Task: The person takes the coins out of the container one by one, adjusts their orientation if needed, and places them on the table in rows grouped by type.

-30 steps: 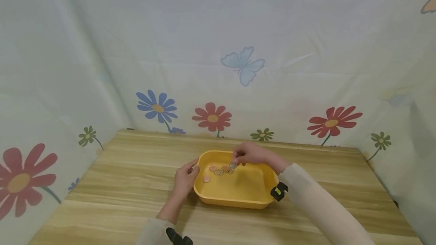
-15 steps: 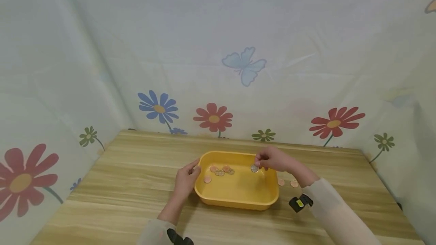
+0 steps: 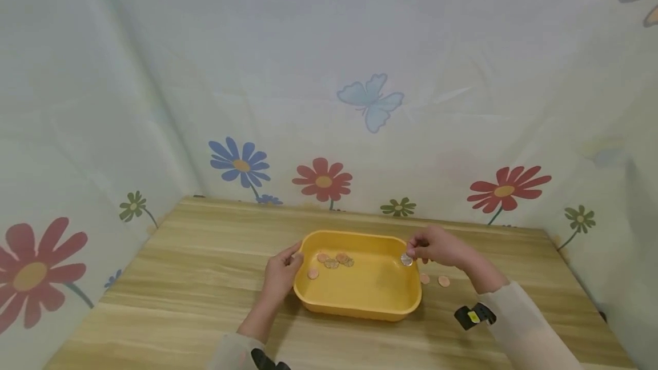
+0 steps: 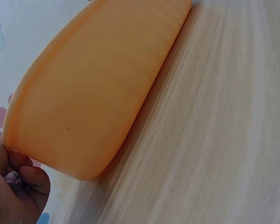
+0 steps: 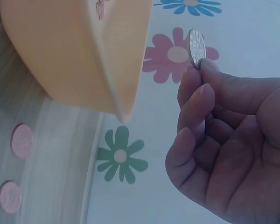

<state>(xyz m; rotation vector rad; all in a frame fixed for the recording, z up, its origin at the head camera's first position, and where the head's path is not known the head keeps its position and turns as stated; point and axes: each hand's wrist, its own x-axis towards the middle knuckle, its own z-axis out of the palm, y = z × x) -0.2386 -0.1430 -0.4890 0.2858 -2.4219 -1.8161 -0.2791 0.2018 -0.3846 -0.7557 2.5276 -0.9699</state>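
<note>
at the left end of the yellow tray point(image 3: 354, 290), the left hand point(image 3: 281, 272) grips the edge with curled fingers. near the tray's far right corner — held up, apart from it — a silver coin point(image 5: 197, 48) is pinched between thumb and forefinger of the right hand point(image 3: 437, 244). several coins point(image 3: 313, 273) lie inside, toward the left; two copper coins point(image 5: 22, 141) rest on the wooden table point(image 3: 169, 278) just beside the right end.
</note>
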